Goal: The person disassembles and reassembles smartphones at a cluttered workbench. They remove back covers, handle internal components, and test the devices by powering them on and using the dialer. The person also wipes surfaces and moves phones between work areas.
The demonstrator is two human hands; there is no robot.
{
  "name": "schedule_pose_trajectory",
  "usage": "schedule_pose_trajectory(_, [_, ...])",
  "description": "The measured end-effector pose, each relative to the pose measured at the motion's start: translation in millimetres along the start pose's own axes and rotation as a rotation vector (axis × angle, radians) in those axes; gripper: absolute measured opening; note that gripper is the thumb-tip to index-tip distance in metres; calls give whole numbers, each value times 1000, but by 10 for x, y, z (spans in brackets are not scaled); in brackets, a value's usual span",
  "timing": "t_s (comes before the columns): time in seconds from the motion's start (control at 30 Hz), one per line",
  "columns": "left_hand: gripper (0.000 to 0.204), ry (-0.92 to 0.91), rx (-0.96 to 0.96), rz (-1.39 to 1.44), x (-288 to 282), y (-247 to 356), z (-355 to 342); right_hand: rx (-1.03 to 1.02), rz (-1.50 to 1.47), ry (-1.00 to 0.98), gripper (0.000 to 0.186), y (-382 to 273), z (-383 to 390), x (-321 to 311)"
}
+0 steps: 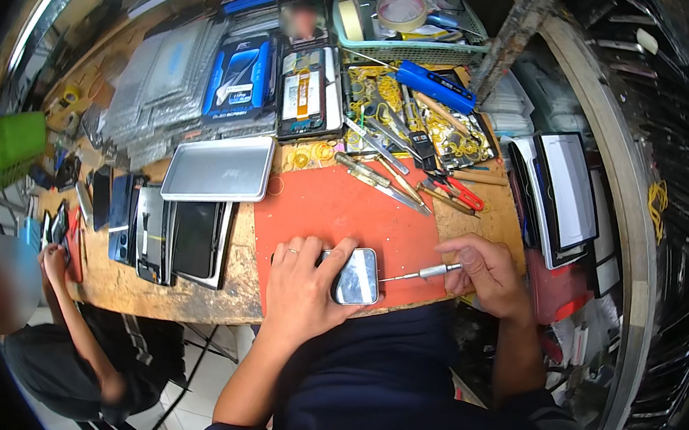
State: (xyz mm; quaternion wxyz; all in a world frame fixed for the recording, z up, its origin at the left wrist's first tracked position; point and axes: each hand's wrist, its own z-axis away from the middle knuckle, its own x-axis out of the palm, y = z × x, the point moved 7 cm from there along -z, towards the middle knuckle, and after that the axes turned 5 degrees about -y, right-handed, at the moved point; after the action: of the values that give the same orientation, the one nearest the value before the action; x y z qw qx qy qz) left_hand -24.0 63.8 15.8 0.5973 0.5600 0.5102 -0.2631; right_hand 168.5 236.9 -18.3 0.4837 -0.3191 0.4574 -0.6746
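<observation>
The phone (357, 278) lies under the fingers of the left hand (309, 282), and its far right part comes out beyond the thumb. These fingers are bent and near to each other, with the thumb laid across the phone, so the hand has hold of it from above and from the left. One finger wears a ring (293, 251).

The phone has a silver rim with rounded corners. Its visible face is shiny, grey and white, with bright reflections; the rest is hidden below the hand.

To the right of the phone, the right hand (488, 274) has its thumb and fingers closed on a thin silver screwdriver (430, 272). The shaft points left, out from these fingers, and its tip is at the phone's right edge; I cannot tell if they touch.

Under the left fingers and ahead of them is a red mat (325, 201). Ahead and to the left of them is a metal tray (220, 168). Ahead of the right fingers lie red-handled cutters (464, 195).
</observation>
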Motion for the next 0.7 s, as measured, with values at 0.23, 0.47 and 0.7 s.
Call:
schedule_pose_trajectory(0.23, [81,28,15,5,-21,16,-3,-272,156,-131,43,-321,-14,50])
schedule_pose_trajectory(0.47, [83,14,18,-26,3,4,-5,-351,101,-3,46,-355,11,127])
schedule_pose_trajectory(0.7, [84,43,9,-22,25,14,-12,-564,-240,349,25,-487,17,21])
